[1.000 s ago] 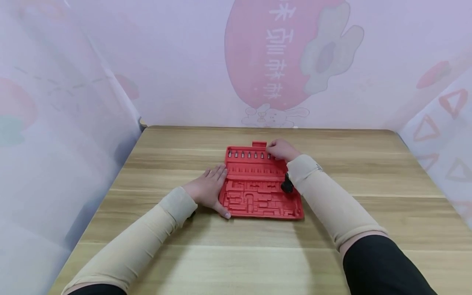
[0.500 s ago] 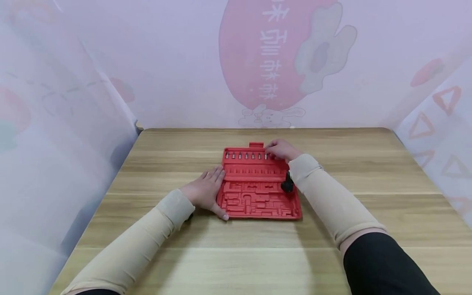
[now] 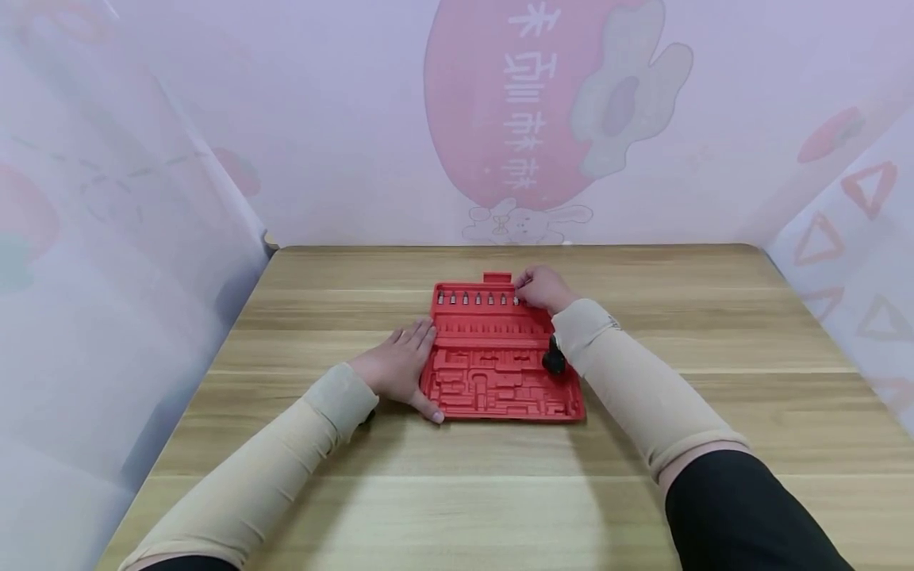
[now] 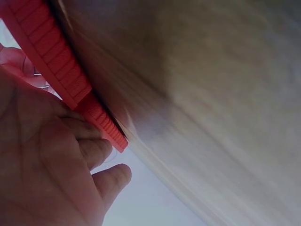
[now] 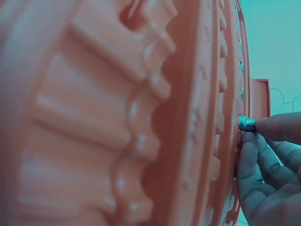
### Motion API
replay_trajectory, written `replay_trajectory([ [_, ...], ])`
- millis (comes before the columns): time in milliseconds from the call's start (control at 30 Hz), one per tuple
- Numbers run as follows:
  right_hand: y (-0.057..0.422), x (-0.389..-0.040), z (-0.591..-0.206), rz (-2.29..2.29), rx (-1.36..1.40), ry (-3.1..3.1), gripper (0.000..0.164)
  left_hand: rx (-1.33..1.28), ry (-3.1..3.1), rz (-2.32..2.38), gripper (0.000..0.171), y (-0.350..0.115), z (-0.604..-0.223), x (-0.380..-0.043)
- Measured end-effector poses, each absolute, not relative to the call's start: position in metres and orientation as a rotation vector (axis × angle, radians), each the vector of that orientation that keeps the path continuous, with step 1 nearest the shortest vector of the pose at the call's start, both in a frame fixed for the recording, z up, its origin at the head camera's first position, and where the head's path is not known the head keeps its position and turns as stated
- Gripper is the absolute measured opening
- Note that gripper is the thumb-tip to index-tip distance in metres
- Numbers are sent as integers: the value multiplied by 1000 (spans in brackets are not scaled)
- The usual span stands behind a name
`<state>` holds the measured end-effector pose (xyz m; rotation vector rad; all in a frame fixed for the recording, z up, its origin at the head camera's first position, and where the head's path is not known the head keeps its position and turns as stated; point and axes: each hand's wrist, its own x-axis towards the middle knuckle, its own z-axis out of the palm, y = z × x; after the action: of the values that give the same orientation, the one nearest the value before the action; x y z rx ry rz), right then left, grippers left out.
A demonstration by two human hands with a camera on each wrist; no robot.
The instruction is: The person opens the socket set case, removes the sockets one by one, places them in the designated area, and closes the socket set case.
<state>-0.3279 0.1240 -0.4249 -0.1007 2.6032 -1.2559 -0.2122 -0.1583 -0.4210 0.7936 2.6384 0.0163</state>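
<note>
A red plastic tool case [image 3: 510, 342] lies opened flat on the wooden table. Along its far half runs a row of small metal sockets [image 3: 478, 299], standing in their slots. My right hand [image 3: 546, 289] is at the right end of that row. In the right wrist view its thumb and a finger pinch a small knurled metal socket [image 5: 246, 123], which sits right at the case's slot. My left hand [image 3: 400, 365] rests along the case's left edge, fingers straight and spread, thumb at the near corner. The left wrist view shows the fingers against the case's ribbed side [image 4: 51, 47].
The near half of the case has moulded recesses [image 3: 493, 388] of various shapes. A latch tab [image 3: 497, 277] sticks out at the far edge. A black wrist camera [image 3: 554, 357] hangs over the case's right side. Printed cloth walls [image 3: 343, 143] border the wooden table [image 3: 471, 492].
The right hand stays at the same end of the row, and the socket by its fingertips shows more clearly than a second ago. The left hand has stayed against the case.
</note>
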Motion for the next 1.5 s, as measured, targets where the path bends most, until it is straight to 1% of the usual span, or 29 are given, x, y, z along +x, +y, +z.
replay_trajectory([
  [100, 126, -326, -425, -1244, -116, 2639, 17, 797, 2640, 15, 149, -158, -421, -213],
  [367, 127, -324, -424, -1386, -74, 2600, 23, 799, 2629, 12, 149, -158, -422, -215],
  [600, 132, -324, -414, -1453, -108, 2565, 31, 796, 2633, 33, 149, -158, -422, -214],
  [800, 142, -323, -409, -1517, -81, 2483, 37, 802, 2640, 27, 149, -158, -420, -214],
  [1033, 160, -323, -410, -1621, -58, 2467, 35, 800, 2637, 37, 149, -158, -420, -213],
  [1500, 192, -312, -410, -1605, -67, 2437, 35, 798, 2631, 44, 149, -158, -421, -214],
])
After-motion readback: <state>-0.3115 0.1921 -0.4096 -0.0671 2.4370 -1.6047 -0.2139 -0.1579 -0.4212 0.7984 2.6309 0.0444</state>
